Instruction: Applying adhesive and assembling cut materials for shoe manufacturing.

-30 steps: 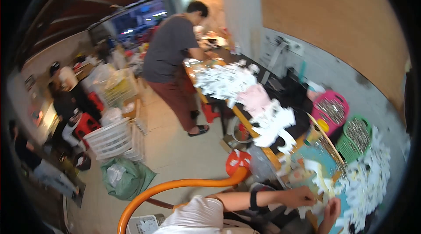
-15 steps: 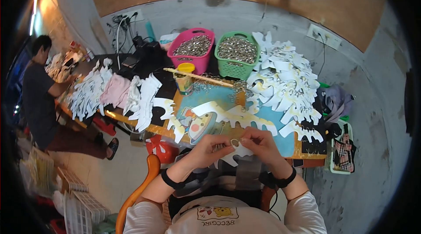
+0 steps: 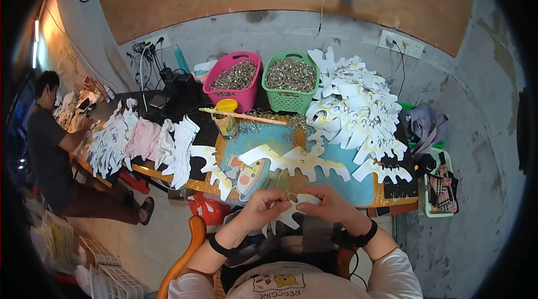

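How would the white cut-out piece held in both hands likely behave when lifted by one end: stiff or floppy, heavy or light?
The white cut-out piece looks thin and flat like card, so probably light. Its long jagged prongs stick out below the left hand and right hand without drooping, which suggests some stiffness, though held by one end it may bend. The narrow prongs look apt to crease or tear.

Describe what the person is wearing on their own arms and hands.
Both hands, left and right, are bare, with no gloves. Each wrist carries a black band: one on the left wrist, one on the right wrist. The forearms are uncovered. White sleeves start near the elbows, belonging to a white top with a small cartoon print on the chest.
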The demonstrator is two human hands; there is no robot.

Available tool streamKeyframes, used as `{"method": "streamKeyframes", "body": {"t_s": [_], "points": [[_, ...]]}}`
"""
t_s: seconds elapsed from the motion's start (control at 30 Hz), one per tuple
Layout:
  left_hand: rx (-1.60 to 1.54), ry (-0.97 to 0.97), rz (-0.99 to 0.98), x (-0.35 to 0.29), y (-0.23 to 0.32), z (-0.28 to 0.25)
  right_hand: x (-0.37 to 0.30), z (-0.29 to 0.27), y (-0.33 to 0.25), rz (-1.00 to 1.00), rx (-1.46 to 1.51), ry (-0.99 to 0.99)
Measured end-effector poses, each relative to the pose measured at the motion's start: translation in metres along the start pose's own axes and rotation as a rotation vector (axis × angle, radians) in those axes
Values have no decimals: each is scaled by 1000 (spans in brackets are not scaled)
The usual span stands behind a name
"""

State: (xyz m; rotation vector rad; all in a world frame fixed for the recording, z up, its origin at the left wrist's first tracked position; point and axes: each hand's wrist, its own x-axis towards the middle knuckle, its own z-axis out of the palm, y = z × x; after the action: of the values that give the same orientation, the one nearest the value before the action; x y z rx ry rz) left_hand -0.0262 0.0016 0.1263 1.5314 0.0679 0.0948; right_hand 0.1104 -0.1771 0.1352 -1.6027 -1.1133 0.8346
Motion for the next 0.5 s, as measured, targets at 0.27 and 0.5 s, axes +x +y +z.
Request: {"method": "streamKeyframes", "body": {"t_s": [0.27,0.5], "points": [[158,-95,195,15,-13,3,-8,3,14,-83,1,86],[327,-177,122,19,4,10,-12,-9,15,-91,194,59]]}}
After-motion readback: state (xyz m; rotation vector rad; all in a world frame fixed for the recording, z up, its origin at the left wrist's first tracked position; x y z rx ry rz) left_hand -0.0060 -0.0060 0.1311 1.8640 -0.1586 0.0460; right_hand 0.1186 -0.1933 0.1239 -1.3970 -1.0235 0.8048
